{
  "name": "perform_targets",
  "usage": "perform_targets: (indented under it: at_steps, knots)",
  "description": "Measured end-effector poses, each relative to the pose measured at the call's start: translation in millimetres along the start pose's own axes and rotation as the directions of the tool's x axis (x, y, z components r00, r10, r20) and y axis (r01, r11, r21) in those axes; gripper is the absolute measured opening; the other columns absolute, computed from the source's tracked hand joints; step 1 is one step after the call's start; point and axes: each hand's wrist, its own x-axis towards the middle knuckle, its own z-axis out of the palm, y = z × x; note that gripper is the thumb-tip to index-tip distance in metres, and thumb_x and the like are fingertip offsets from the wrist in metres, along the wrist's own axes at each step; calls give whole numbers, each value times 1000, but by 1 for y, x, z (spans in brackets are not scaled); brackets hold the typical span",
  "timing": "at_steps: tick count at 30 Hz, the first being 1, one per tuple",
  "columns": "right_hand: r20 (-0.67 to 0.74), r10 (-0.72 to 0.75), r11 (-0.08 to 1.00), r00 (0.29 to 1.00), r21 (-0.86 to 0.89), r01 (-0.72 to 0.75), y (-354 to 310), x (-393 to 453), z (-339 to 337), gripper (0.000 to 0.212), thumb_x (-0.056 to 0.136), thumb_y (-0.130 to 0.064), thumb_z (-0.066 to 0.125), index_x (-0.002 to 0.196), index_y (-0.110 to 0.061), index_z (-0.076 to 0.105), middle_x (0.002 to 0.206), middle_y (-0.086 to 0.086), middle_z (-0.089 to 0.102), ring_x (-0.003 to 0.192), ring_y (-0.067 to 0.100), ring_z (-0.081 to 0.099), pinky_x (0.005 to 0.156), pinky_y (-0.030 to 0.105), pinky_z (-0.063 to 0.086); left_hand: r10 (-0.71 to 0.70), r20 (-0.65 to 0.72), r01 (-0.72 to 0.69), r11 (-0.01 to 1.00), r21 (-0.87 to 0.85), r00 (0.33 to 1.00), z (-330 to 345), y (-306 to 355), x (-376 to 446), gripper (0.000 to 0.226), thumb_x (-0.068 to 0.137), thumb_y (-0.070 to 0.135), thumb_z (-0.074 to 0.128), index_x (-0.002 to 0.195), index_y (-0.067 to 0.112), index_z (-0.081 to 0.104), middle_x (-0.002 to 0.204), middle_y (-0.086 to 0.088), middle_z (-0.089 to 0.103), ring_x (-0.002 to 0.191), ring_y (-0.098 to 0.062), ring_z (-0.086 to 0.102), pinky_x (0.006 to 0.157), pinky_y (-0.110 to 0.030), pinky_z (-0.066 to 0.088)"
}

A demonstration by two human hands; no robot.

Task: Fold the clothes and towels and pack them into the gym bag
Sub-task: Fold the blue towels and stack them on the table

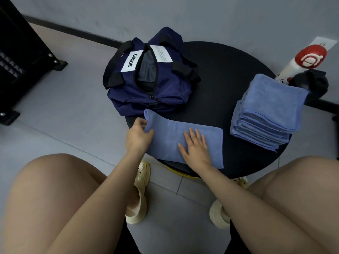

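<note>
The round black surface (220,74) carries pretty much everything here. One navy gym bag (146,92) is parked at its far left edge, unzipped, with something dark grey seen inside, can't tell what exactly. One stack of folded blue towels (266,114) is set on the right side, well apart from the bag. One more blue towel (170,136) is laid flat at the near edge, just in front of the bag. Its left end is pinched by the left hand (138,134), fingers curled on the cloth. It's pressed down by the right hand (195,146), fingers straight and spread. A red-capped bottle (300,61) is seen behind the stack.
</note>
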Motion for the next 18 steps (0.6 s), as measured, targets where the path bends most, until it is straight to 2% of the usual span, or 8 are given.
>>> perform_targets:
  at_steps: [1, 3, 6, 9, 11, 13, 16, 18]
  knots:
    - [-55, 22, 985, 998, 170, -13, -6, 3, -4, 56, 102, -38, 35, 150, -10, 26, 158, 7, 18, 147, 20, 9, 119, 30, 2, 37, -2, -37, 999, 9, 999, 2, 3, -4, 30, 81, 17, 57, 109, 25, 52, 100, 10, 63, 85, -15, 56, 61, -24, 38]
    - [-142, 127, 852, 982, 522, -35, -22, 8, -16, 44, 100, -27, 47, 138, -5, 48, 145, 10, 45, 136, 21, 38, 109, 22, 25, 119, 21, -120, 992, 48, 993, 7, 9, -13, 42, 79, 13, 56, 118, 26, 50, 112, 8, 65, 94, -20, 60, 70, -28, 44]
    - [-104, 280, 647, 954, 755, -108, -41, 20, -36, 37, 97, -29, 53, 127, -10, 60, 123, 5, 64, 116, 18, 57, 89, 18, 42, 237, 111, -250, 960, 123, 965, 16, 14, -27, 56, 78, 8, 56, 128, 30, 45, 128, 8, 60, 107, -26, 60, 83, -32, 46]
    - [-78, 329, 588, 941, 797, -140, -50, 29, -46, 36, 92, -37, 60, 119, -14, 65, 105, 1, 70, 97, 11, 63, 73, 11, 41, 298, 237, -345, 918, 194, 925, 25, 16, -37, 67, 80, 6, 54, 140, 30, 35, 135, 5, 55, 113, -29, 57, 84, -34, 45]
    - [-104, 365, 605, 925, 782, -150, -51, 33, -46, 35, 87, -34, 67, 113, -12, 68, 99, 2, 71, 84, 8, 60, 62, 4, 39, 309, 303, -381, 898, 219, 902, 29, 15, -42, 70, 81, 6, 53, 144, 27, 30, 131, -4, 56, 111, -31, 56, 84, -36, 44]
    - [-100, 411, 614, 906, 765, -194, -49, 35, -45, 30, 84, -26, 71, 108, -8, 70, 95, 5, 72, 77, 8, 59, 56, 1, 38, 321, 335, -390, 906, 163, 886, 31, 12, -46, 69, 82, 4, 53, 144, 23, 32, 131, -8, 55, 113, -31, 54, 89, -38, 46]
    - [-58, 460, 618, 886, 738, -273, -44, 37, -44, 24, 84, -15, 70, 106, -4, 70, 97, 8, 72, 80, 11, 61, 58, 8, 40, 322, 319, -383, 911, 152, 891, 30, 2, -49, 63, 84, 5, 56, 143, 15, 37, 138, -9, 49, 123, -28, 49, 99, -37, 41]
    - [-54, 486, 611, 872, 734, -295, -40, 36, -42, 22, 85, -12, 67, 105, -4, 70, 96, 9, 72, 80, 11, 60, 58, 9, 39, 330, 279, -385, 906, 175, 902, 28, -6, -50, 59, 85, 9, 59, 141, 12, 40, 139, -8, 48, 124, -26, 48, 101, -33, 39]
